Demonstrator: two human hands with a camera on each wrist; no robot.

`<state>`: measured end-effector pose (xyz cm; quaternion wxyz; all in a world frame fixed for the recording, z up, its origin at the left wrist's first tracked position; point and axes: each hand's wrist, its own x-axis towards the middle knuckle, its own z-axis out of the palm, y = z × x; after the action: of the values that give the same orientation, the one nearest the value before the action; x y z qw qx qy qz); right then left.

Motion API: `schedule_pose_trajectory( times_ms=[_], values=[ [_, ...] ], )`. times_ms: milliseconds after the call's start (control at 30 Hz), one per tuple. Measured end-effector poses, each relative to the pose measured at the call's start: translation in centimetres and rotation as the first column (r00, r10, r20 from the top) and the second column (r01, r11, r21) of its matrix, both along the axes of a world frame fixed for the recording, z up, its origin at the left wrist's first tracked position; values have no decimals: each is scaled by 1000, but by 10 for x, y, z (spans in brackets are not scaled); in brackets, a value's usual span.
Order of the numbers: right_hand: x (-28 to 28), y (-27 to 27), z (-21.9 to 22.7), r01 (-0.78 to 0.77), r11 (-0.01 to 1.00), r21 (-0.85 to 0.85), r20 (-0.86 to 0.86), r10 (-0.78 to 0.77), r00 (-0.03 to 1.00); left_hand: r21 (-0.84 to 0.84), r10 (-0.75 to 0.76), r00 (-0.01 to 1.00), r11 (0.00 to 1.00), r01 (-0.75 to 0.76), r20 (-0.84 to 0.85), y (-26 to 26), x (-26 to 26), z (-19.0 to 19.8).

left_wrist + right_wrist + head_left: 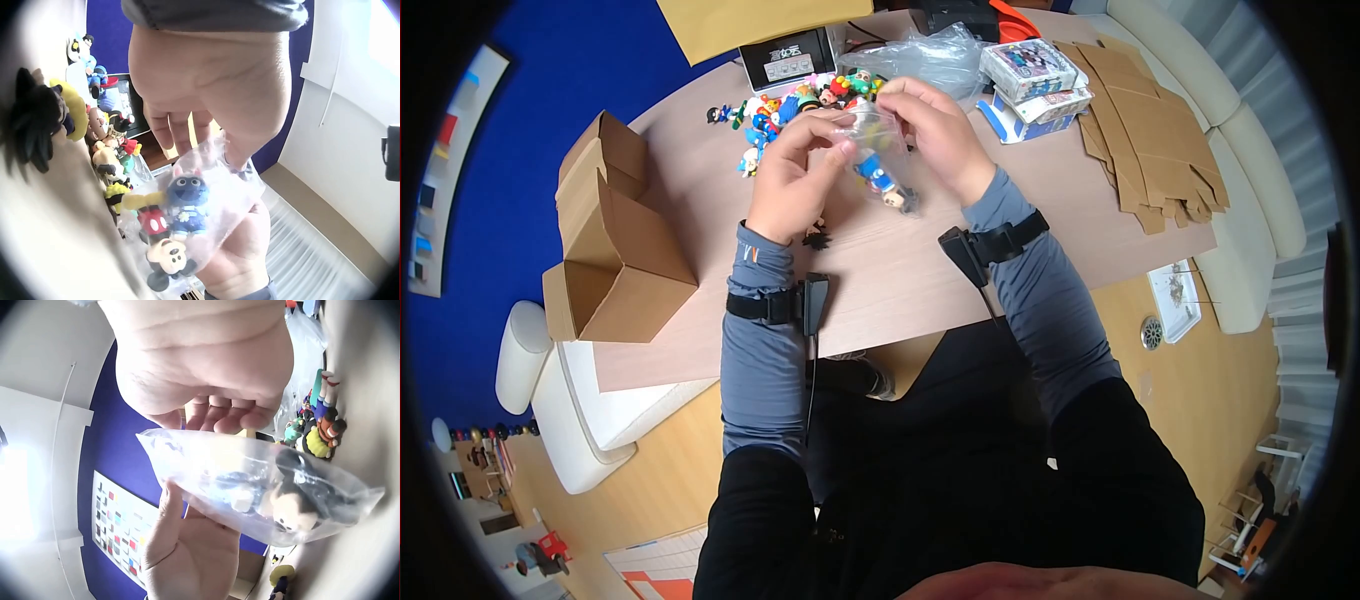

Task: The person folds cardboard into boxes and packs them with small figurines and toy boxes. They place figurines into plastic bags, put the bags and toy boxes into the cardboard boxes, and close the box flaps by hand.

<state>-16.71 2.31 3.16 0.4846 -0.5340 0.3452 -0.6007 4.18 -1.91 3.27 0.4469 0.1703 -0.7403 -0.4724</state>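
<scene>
Both hands pinch the top of a clear plastic bag [880, 152], the left hand [793, 180] at its left edge, the right hand [942, 135] at its right, in the upper middle of the head view; inside the bag lie a blue figure [187, 203] and a black-eared mouse figure [165, 254]; a pile of small figures [772, 118] spreads behind the hands; an open cardboard box [648, 290] stands at left; flattened cardboard [1145, 130] lies at upper right.
</scene>
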Motion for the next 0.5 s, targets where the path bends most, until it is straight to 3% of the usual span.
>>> schedule_pose_trajectory(
  times_ms=[67, 200, 267, 300, 400, 500],
  values=[
    [3, 2, 4, 102, 995, -18, 44, -101, 994, 38, 42, 999, 998, -41, -26, -5, 1, -5],
    [12, 5, 10, 121, 987, -109, -16, -124, 992, 184, 136, 990, 974, -129, -27, -5, 4, -4],
    [14, 2, 1, 150, 977, -149, -236, -182, 955, 186, 147, 989, 973, -140, -24, -2, 3, 0],
    [14, -1, -4, 149, 977, -149, -235, -182, 955, 188, 155, 988, 971, -148, -24, -2, 3, 1],
    [10, -6, -11, 114, 991, -68, -262, -128, 956, 270, 162, 983, 954, -133, -90, 0, -1, 4],
    [7, -3, -7, 93, 995, 33, -340, -76, 937, 189, 248, 962, 956, -224, -114, -3, -4, 1]
  ],
)
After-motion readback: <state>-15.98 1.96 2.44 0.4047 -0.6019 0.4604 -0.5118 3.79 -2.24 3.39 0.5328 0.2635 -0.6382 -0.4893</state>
